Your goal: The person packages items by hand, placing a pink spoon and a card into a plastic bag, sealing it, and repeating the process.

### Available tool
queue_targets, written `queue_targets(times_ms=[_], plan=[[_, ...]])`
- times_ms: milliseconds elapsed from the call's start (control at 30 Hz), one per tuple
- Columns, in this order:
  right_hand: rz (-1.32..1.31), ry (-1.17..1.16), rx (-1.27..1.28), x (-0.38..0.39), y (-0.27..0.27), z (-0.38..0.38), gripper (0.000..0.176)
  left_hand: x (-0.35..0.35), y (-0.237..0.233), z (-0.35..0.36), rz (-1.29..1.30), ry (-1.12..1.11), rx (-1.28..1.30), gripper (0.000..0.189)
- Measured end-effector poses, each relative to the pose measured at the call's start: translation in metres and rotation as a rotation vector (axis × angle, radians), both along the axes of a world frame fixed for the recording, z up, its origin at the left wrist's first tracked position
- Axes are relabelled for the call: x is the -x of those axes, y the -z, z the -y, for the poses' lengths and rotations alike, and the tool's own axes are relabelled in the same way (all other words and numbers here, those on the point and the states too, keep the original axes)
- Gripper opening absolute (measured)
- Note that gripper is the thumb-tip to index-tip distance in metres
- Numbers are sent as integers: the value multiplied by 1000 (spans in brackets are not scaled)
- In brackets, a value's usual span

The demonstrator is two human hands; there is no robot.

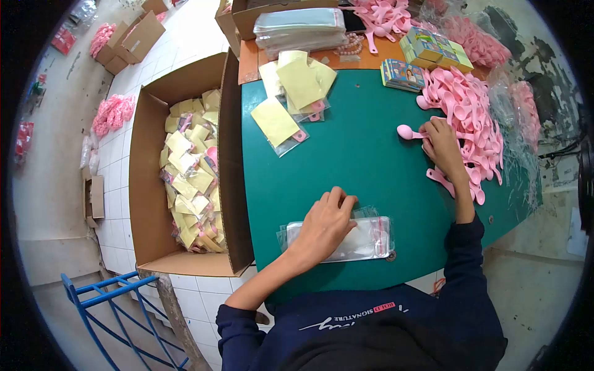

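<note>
My right hand is at the left edge of a heap of pink plastic spoons. Its fingers close on the handle of one pink spoon, whose bowl points left over the green mat. Nearer to me, my left hand rests on a stack of clear plastic bags. Those fingers are bent and pressed together at the upper edge of the stack, seemingly on a bag; the fingertips are partly hidden. Filled bags with pale yellow cards and pink spoon ends lie at the mat's far left.
A deep cardboard box with many packed bags stands left of the table. Small printed card stacks sit by the spoon heap. More clear bags lie at the back, and a blue metal rack stands at lower left.
</note>
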State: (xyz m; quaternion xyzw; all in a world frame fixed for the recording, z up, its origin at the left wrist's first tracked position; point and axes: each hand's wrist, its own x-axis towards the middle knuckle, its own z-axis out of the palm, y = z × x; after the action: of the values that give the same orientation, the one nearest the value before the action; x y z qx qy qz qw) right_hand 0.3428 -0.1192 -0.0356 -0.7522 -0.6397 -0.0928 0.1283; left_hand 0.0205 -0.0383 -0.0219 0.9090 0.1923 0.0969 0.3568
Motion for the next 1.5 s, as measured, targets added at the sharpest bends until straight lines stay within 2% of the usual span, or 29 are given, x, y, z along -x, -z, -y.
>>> queue_targets(times_ms=[33, 67, 167, 200, 300, 400, 500, 533, 633, 733, 833, 967, 1133, 1233, 1333, 1400, 1500], plan=[[64, -19, -35, 2, -3, 3, 22, -4, 2, 0, -11, -10, -63, 31], [91, -39, -174, 5, -6, 5, 19, -6, 5, -2, -2, 21, 6, 29], [-599, 0, -300, 33, -27, 13, 18, -4, 11, -12, 36, 72, 211, 24], [-690, 19, -324, 39, -26, 18, 19, -3, 9, -15, 62, 69, 279, 22], [-1203, -27, -174, 77, -46, 35, 19, 3, 4, -20, 96, 14, 424, 16], [-1012, -108, 215, 109, -75, 44, 18, 8, 8, -19, 91, -47, 508, 14], [-1029, -74, 284, 124, -79, 47, 17, 11, 6, -18, 89, -88, 577, 14], [-928, -70, 262, 124, -75, 48, 16, 12, 4, -18, 91, -102, 599, 15], [-864, 62, 280, 125, -67, 51, 15, 18, 1, -22, 207, -99, 563, 16], [-784, -55, 56, 121, -63, 46, 14, 25, 4, -29, 271, -131, 810, 16], [-1070, 125, -170, 131, -69, 32, 12, 25, -6, -33, 265, -145, 946, 18], [-1155, -3, -490, 143, -73, 17, 13, 22, -21, -30, 233, -202, 971, 21], [-1170, 14, -388, 152, -79, 12, 18, 18, -17, -30, 225, -269, 997, 33], [-1135, 16, -363, 158, -80, 8, 21, 14, -20, -30, 207, -246, 1033, 35], [-1056, -36, -252, 160, -82, 2, 21, 12, -20, -29, 284, -146, 941, 30], [-1059, -82, -155, 159, -83, -2, 20, 9, -21, -27, 405, -154, 1090, 32], [-982, -183, -225, 155, -80, -7, 20, 13, -15, -28, 470, -161, 1184, 31]])
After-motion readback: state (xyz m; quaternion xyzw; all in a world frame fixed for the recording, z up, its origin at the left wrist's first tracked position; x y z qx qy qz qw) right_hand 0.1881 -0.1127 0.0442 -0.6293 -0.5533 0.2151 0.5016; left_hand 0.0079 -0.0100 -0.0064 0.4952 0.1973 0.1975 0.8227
